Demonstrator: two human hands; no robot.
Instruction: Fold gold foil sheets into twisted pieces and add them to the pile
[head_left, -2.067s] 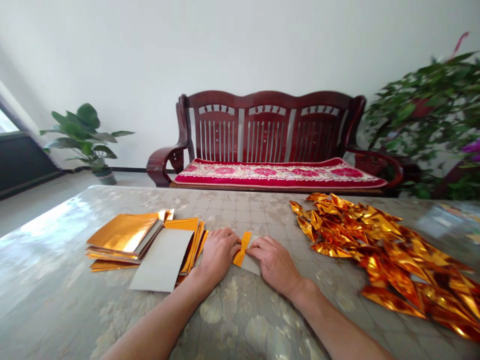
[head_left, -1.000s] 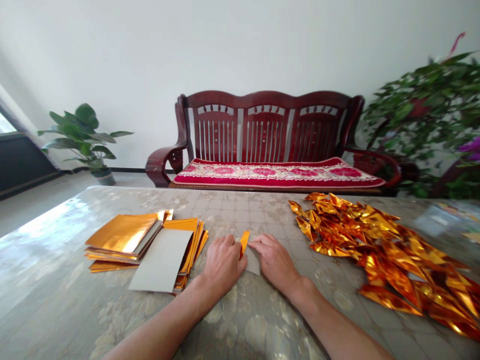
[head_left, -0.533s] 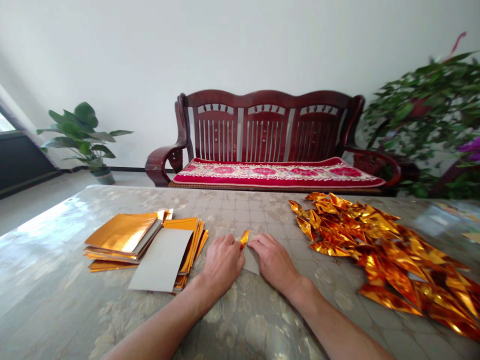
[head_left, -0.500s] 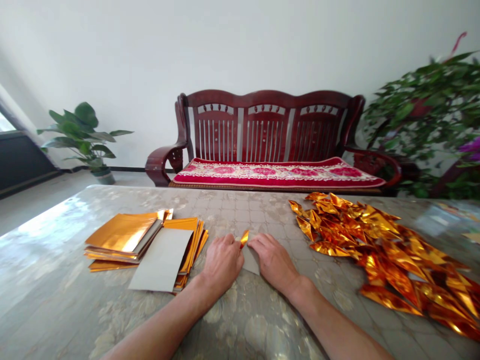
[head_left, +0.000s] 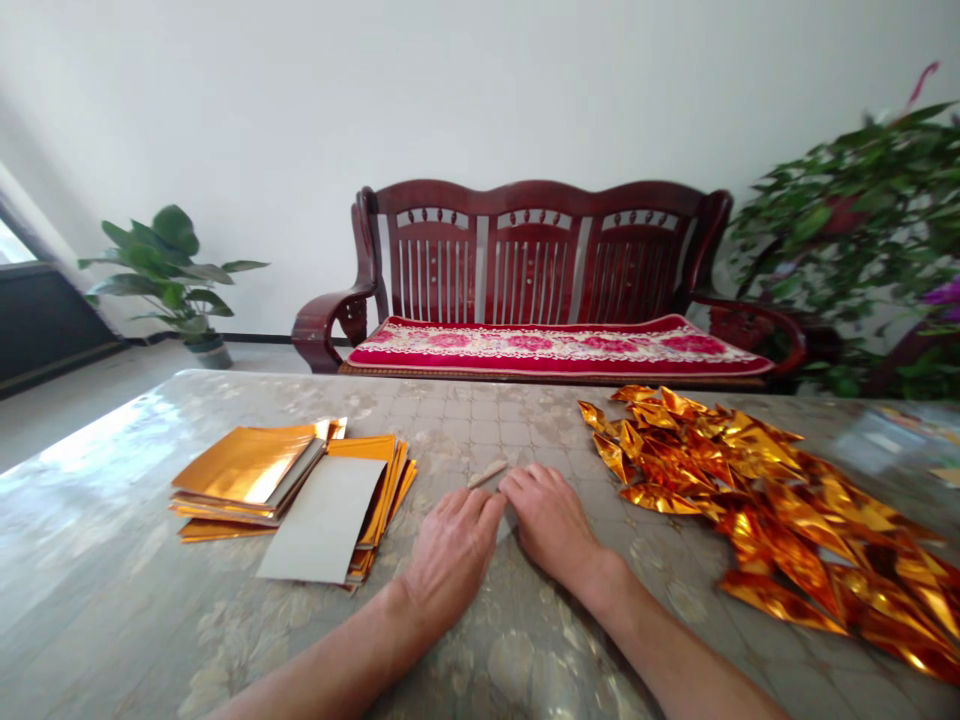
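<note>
My left hand (head_left: 457, 545) and my right hand (head_left: 551, 515) meet over the table, fingers bent and closed on a small sheet of foil paper (head_left: 487, 474) between them. Its pale grey back and a narrow rolled or folded edge show past the fingertips; the fingers cover most of it. Left of my left hand lies a stack of flat gold foil sheets (head_left: 244, 465), with one grey-backed sheet (head_left: 326, 525) face down on top of the nearer pile. To the right of my right hand spreads a heap of folded gold foil pieces (head_left: 750, 470).
The table (head_left: 480, 670) has a patterned, shiny cover. Behind it stands a dark red wooden bench (head_left: 525, 250) with a floral cushion (head_left: 555, 345). A potted plant (head_left: 184, 285) is at left, leafy plants (head_left: 847, 230) at right. A clear plastic bag (head_left: 877, 440) lies at the right edge.
The gold side that showed between my fingers is now out of sight, and a narrow grey edge sticks out instead. My left hand has shifted slightly right and nearer to me.
</note>
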